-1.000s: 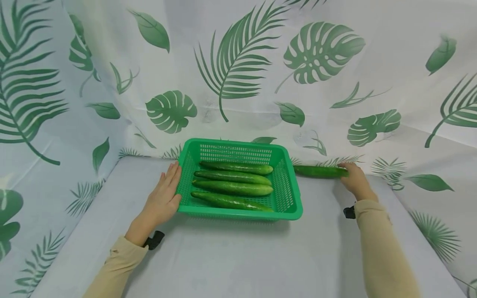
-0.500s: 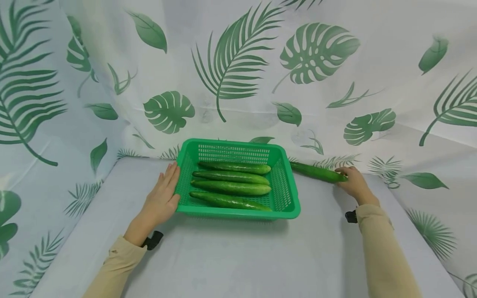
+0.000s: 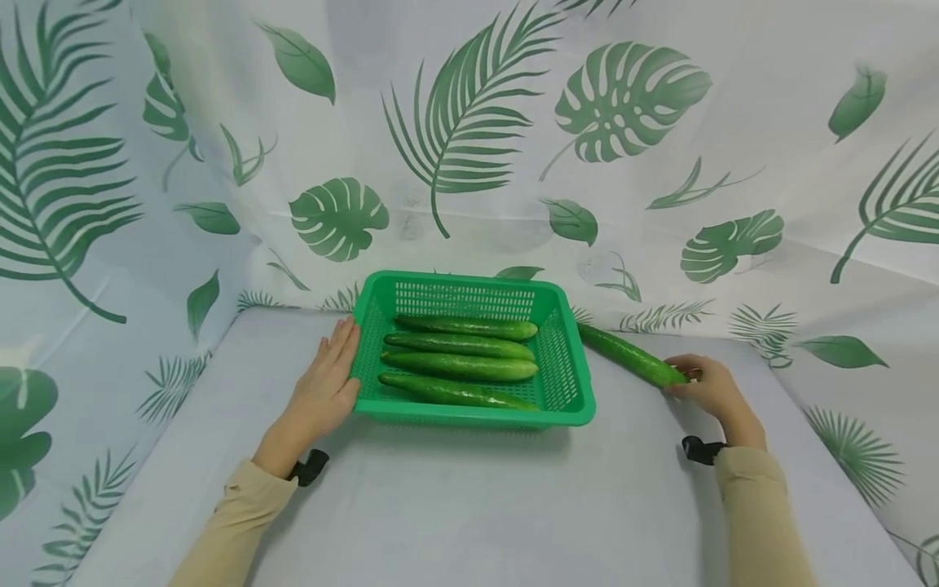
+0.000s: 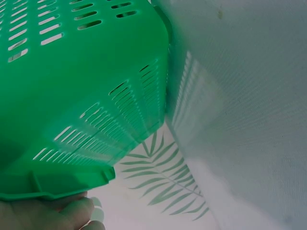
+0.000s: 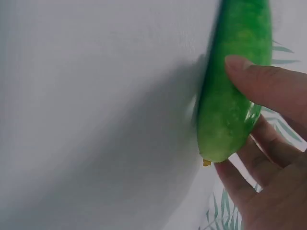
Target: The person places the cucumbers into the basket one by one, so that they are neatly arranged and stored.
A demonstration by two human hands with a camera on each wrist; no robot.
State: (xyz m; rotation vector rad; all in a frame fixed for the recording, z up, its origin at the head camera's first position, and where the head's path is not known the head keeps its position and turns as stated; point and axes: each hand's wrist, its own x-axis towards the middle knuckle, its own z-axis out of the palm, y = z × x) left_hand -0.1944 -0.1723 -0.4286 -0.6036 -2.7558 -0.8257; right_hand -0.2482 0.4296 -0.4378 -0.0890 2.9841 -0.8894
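Several cucumbers lie side by side in a green plastic basket [image 3: 469, 417], among them a cucumber [image 3: 458, 367] with a pale right end. My left hand [image 3: 320, 399] rests with straight fingers against the basket's left side; the left wrist view shows its fingers at the basket's rim [image 4: 72, 184]. Right of the basket, a loose cucumber [image 3: 631, 356] slants across the table, its far end close to the basket's right wall. My right hand [image 3: 710, 387] pinches its near end. In the right wrist view the thumb [image 5: 268, 86] lies over the cucumber, with fingers on the other side.
The table [image 3: 469, 505] has a pale cover. Behind and at both sides hangs a white curtain [image 3: 499, 236] printed with green leaves, close behind the basket. A black wrist camera [image 3: 703, 450] sits below the right hand.
My right hand has drawn the cucumber's near end toward me, so it now slants instead of lying parallel to the back edge. My left hand and the basket have stayed in place.
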